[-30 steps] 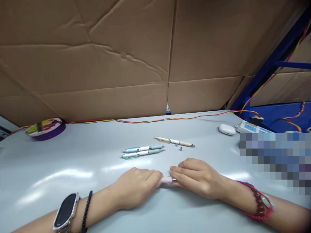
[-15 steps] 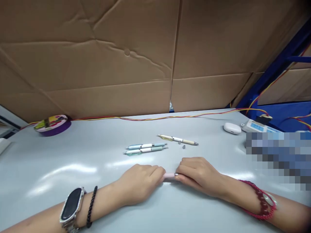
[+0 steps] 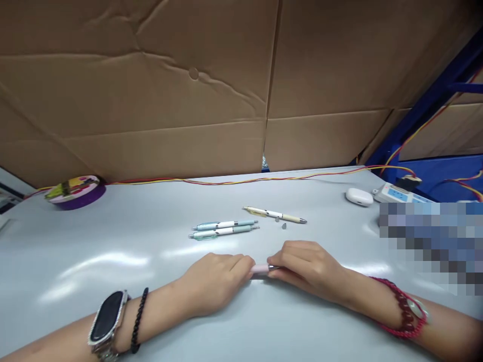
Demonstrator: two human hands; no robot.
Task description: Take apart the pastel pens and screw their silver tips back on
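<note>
Between my hands, a pink pen lies level just over the table. My left hand is closed round its barrel and hides most of it. At the silver tip end, my right hand pinches with thumb and fingers. Beyond the hands lie a blue pen and a green pen side by side, both with thin ends showing on the right. A yellow pen with a metal tip rests farther back. Two tiny grey pieces, one of them a small cone-like part, sit near it.
A purple tape roll stands at the back left. Red and yellow wires run along the table's back edge by a cardboard wall. To the right are a white earbud case and a power strip. A blurred patch covers the right edge.
My right fingers have shifted their pinch at the pen's tip, and more of the silver end now shows. My left hand keeps its hold. The whole view has shifted slightly.
</note>
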